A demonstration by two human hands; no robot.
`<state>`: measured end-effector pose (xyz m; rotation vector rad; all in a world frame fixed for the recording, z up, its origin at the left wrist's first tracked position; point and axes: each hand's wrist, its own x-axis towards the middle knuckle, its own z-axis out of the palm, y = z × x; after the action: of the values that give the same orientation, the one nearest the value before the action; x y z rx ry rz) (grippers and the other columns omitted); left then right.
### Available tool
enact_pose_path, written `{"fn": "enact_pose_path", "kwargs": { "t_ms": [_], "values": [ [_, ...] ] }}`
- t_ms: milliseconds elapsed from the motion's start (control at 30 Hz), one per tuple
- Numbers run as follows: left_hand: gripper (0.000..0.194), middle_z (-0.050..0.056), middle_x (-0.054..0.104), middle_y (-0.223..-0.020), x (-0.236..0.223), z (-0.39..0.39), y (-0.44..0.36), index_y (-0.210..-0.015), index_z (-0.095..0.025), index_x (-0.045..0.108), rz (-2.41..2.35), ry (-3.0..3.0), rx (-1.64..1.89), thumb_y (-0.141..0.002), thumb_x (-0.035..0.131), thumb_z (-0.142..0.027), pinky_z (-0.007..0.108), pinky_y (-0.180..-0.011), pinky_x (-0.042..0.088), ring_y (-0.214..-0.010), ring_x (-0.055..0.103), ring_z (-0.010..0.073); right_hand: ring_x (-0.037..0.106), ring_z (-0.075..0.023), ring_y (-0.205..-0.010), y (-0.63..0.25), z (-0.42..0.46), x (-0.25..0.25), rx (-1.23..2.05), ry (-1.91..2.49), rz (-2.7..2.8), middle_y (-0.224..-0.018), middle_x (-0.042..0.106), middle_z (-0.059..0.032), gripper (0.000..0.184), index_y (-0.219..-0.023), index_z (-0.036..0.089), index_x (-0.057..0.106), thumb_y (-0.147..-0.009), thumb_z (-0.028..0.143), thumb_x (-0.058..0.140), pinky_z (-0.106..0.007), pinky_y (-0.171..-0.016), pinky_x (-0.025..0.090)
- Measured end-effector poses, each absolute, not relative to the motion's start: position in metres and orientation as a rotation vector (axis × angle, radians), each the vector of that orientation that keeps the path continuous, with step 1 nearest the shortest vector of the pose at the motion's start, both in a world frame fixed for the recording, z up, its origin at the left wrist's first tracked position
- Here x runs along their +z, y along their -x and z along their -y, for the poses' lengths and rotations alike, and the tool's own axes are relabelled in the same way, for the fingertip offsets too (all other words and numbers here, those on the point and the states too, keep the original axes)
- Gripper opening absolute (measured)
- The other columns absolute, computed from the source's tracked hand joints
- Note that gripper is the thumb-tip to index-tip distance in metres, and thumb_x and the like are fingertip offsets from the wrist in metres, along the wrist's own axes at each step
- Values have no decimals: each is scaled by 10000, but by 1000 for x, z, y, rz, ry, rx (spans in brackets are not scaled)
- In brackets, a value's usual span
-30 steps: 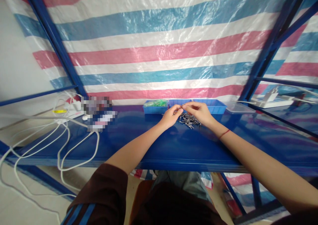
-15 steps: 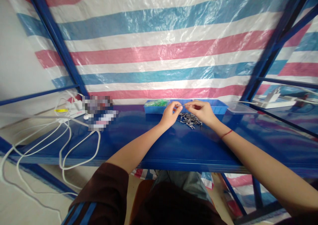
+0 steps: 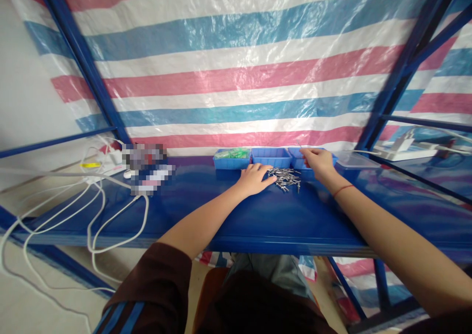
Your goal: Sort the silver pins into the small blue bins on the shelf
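Observation:
My left hand (image 3: 254,179) lies low over the table at the left edge of a pile of small metal rods (image 3: 285,178), its fingers apart and the fingertips touching or just above the nearest rods. My right hand (image 3: 319,163) is pinched in front of the right blue bin (image 3: 295,152). A thin rod (image 3: 300,146) sticks up from its fingertips, too small to make out its exact kind. To the left stand a middle blue bin (image 3: 271,158) and a left blue bin (image 3: 228,164), which holds green and clear plastic packets (image 3: 236,153).
A clear plastic lid (image 3: 357,160) lies right of the bins on the blue table (image 3: 221,216). White cables (image 3: 145,211) hang over the table's left side. A white device (image 3: 405,147) stands at the right. Blue frame posts (image 3: 77,54) flank a striped sheet behind.
My hands have parted. My left hand has come down to the metal pile and opened, while my right hand has moved right to the right bin with a thin rod.

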<state>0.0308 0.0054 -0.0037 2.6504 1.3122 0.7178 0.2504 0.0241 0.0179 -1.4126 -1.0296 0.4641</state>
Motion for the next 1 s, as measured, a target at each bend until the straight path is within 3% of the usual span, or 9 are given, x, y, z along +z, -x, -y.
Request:
{"fn": "enact_pose_path", "kwargs": {
  "t_ms": [167,400,567,733,1000],
  "values": [
    [400,62,496,-1306,-7,-7,-32,-1131,-314,590,-1291,-2715,469,-848,409,-530,541,-967,329,-1205,417,316,416,-90,-391,-272,-29,15,509,1547,905,-510,521,-16,129,-576,162,578,-683,233,597,-232,-372,363],
    [263,41,635,-1000,-9,-14,-31,-906,-241,669,-1124,-2835,627,-880,423,-332,320,-899,419,-969,565,187,408,-82,-403,-247,-18,21,490,1438,1222,-535,528,-1,173,-725,151,642,-722,287,535,-221,-403,335],
    [249,37,613,-1010,-7,-9,-31,-872,-244,654,-1221,-2860,656,-888,422,-336,359,-863,424,-955,551,203,509,-137,-545,-227,-9,22,251,1449,1666,-571,583,-34,286,-636,147,629,-770,363,498,-249,-521,368],
    [229,36,618,-952,-3,-7,-33,-904,-229,627,-1281,-2760,934,-898,420,-326,349,-856,423,-928,552,194,564,-148,-663,-216,-2,18,339,1232,2120,-771,667,-30,242,-810,164,670,-762,346,518,-260,-637,414],
    [118,0,656,-873,3,-8,-38,-880,-196,577,-960,-2349,1343,-865,483,-266,240,-806,445,-837,599,126,489,-119,-581,-203,-1,11,448,1063,2151,-660,608,-19,380,-731,131,656,-787,478,511,-247,-576,378]
  ]
}}
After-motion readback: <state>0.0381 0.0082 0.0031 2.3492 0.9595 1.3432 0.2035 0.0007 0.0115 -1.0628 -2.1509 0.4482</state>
